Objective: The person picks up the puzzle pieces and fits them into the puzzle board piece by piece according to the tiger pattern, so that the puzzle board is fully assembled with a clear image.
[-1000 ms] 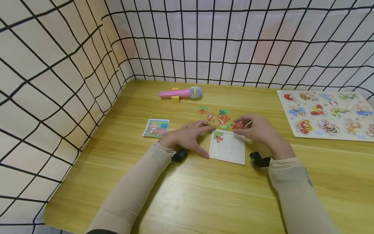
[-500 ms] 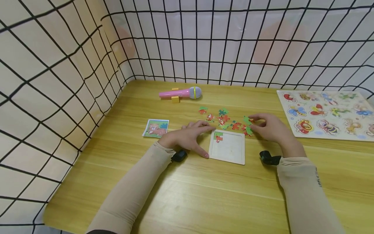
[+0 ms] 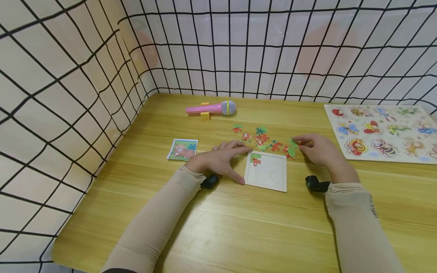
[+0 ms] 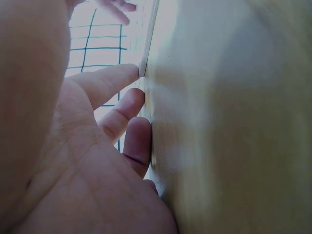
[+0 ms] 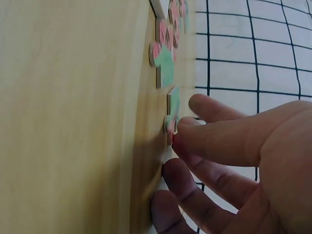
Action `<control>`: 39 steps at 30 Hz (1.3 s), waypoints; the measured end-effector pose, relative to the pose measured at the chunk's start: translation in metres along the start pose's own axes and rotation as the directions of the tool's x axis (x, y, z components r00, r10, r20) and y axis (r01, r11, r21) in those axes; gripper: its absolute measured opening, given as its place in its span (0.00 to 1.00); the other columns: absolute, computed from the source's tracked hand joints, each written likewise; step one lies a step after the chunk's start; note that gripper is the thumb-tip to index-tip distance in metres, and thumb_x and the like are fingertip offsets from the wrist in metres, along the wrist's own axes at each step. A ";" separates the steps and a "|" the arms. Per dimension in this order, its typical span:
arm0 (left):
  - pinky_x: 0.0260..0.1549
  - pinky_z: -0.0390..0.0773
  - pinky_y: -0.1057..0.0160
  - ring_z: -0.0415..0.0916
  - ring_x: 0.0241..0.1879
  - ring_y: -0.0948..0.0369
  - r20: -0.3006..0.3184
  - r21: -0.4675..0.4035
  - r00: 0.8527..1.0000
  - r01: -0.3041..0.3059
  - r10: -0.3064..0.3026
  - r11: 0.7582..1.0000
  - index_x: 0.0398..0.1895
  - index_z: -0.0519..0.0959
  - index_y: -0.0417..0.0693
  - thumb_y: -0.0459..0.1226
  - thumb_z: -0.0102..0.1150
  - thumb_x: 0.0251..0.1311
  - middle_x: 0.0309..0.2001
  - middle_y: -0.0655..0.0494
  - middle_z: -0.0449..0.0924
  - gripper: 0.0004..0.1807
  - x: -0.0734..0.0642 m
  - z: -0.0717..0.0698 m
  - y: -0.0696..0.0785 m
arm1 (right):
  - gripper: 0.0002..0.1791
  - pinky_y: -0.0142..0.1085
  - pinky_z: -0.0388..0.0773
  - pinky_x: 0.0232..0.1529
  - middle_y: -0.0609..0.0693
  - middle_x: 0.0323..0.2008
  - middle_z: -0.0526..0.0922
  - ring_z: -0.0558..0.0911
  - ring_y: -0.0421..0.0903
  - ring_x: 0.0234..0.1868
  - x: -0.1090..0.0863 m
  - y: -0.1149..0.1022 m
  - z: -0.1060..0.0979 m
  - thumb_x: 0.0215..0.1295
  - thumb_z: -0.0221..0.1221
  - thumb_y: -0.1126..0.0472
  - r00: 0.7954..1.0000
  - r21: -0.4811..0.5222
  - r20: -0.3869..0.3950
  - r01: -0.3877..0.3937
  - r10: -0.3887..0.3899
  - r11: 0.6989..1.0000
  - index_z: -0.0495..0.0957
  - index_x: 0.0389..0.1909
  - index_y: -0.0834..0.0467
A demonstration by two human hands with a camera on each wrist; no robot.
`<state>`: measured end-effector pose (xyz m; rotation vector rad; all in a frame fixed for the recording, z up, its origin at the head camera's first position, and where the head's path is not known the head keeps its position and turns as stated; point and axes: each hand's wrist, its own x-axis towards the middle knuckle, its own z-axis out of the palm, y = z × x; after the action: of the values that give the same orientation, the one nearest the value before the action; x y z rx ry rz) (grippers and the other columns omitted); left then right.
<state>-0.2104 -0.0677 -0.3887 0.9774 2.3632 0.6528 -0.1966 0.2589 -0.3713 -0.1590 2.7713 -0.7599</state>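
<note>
A square wooden puzzle tray (image 3: 268, 172) lies flat, with a green and red jigsaw piece (image 3: 255, 159) in its upper left corner. My left hand (image 3: 223, 159) rests beside it, fingers spread, index fingertip at the top left corner and thumb at the lower left edge. To the upper right of the tray, my right hand (image 3: 317, 149) pinches a mostly green jigsaw piece (image 5: 172, 105) between thumb and index finger, low on the table. Several loose red and green pieces (image 3: 262, 138) lie behind the tray, and another green and red piece (image 3: 290, 152) is nearest the right hand.
A small tiger picture card (image 3: 183, 149) lies left of the left hand. Farther back is a pink toy microphone (image 3: 209, 109) with yellow blocks by it. A wooden insect puzzle board (image 3: 382, 132) occupies the right rear. Black netting (image 3: 230, 45) borders the table.
My right hand has moved right from the loose pieces above the tray to the green piece, which has shifted slightly right. My left hand has stayed at the tray.
</note>
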 end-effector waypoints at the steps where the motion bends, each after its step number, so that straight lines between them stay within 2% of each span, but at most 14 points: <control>1: 0.63 0.47 0.45 0.46 0.69 0.55 -0.001 -0.002 1.000 0.000 0.000 1.000 0.80 0.54 0.64 0.59 0.76 0.47 0.74 0.61 0.49 0.58 0.000 0.000 0.000 | 0.22 0.66 0.62 0.60 0.69 0.60 0.73 0.69 0.71 0.62 0.000 0.001 -0.001 0.78 0.49 0.63 1.000 -0.008 0.003 -0.010 0.010 1.000 0.70 0.69 0.61; 4: 0.63 0.47 0.45 0.46 0.69 0.55 -0.004 -0.001 1.000 0.001 -0.001 1.000 0.80 0.55 0.64 0.59 0.77 0.48 0.74 0.61 0.48 0.58 0.000 0.000 0.000 | 0.23 0.65 0.65 0.58 0.70 0.59 0.73 0.70 0.70 0.61 -0.001 0.003 -0.003 0.77 0.49 0.64 1.000 -0.010 0.009 -0.023 0.023 1.000 0.69 0.70 0.60; 8: 0.63 0.47 0.45 0.46 0.70 0.55 -0.004 0.005 1.000 -0.001 0.001 1.000 0.80 0.54 0.64 0.59 0.76 0.48 0.74 0.62 0.48 0.58 -0.001 0.000 0.000 | 0.25 0.57 0.71 0.48 0.68 0.53 0.75 0.74 0.64 0.50 -0.002 0.006 -0.004 0.76 0.52 0.64 1.000 -0.009 0.014 -0.008 0.008 1.000 0.67 0.71 0.63; 11: 0.64 0.47 0.44 0.46 0.70 0.54 -0.007 0.011 1.000 -0.002 0.002 1.000 0.80 0.54 0.65 0.60 0.76 0.48 0.74 0.62 0.48 0.58 0.000 0.000 0.000 | 0.26 0.48 0.71 0.40 0.66 0.47 0.76 0.73 0.58 0.41 -0.001 0.008 -0.004 0.75 0.53 0.65 0.999 -0.032 0.025 0.026 -0.025 0.999 0.66 0.71 0.65; 16: 0.63 0.47 0.45 0.45 0.70 0.54 -0.005 0.006 1.000 0.000 0.000 1.000 0.81 0.54 0.64 0.60 0.76 0.47 0.74 0.63 0.48 0.59 0.000 0.001 0.000 | 0.25 0.44 0.70 0.34 0.65 0.43 0.75 0.73 0.55 0.35 0.001 0.011 -0.002 0.75 0.52 0.65 0.997 -0.054 0.063 0.048 -0.045 0.997 0.66 0.71 0.65; 23: 0.62 0.48 0.46 0.45 0.69 0.55 -0.004 0.017 1.000 -0.002 0.002 1.000 0.81 0.53 0.64 0.60 0.76 0.48 0.75 0.62 0.48 0.58 -0.001 0.001 0.001 | 0.22 0.49 0.71 0.40 0.68 0.47 0.74 0.72 0.59 0.41 -0.002 0.010 -0.003 0.75 0.52 0.65 0.998 -0.022 0.052 0.049 -0.048 0.999 0.69 0.67 0.64; 29: 0.63 0.47 0.44 0.45 0.70 0.54 -0.007 0.007 1.000 -0.004 0.004 1.000 0.81 0.54 0.63 0.58 0.76 0.49 0.75 0.62 0.48 0.58 -0.001 -0.001 0.003 | 0.20 0.59 0.69 0.49 0.71 0.49 0.71 0.71 0.65 0.48 -0.005 0.013 -0.007 0.73 0.56 0.66 0.997 0.024 0.041 0.069 -0.070 0.997 0.70 0.62 0.70; 34: 0.64 0.47 0.44 0.45 0.70 0.55 -0.003 0.013 1.000 0.002 -0.002 1.000 0.81 0.54 0.64 0.58 0.76 0.49 0.75 0.62 0.48 0.58 -0.001 0.000 0.003 | 0.22 0.62 0.65 0.56 0.73 0.52 0.70 0.70 0.68 0.54 -0.007 0.015 -0.008 0.71 0.59 0.62 0.997 0.057 0.051 0.063 -0.066 0.996 0.69 0.58 0.73; 39: 0.63 0.47 0.44 0.45 0.70 0.55 -0.005 0.015 1.000 0.004 -0.004 1.000 0.81 0.54 0.64 0.59 0.76 0.48 0.74 0.62 0.48 0.58 -0.002 0.001 0.002 | 0.26 0.57 0.70 0.50 0.70 0.55 0.70 0.72 0.65 0.53 -0.011 0.015 -0.011 0.71 0.62 0.54 1.000 0.081 0.028 -0.011 0.009 0.997 0.67 0.58 0.67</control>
<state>-0.2080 -0.0675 -0.3875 0.9787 2.3774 0.6375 -0.1897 0.2786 -0.3674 -0.1391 2.7076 -0.8598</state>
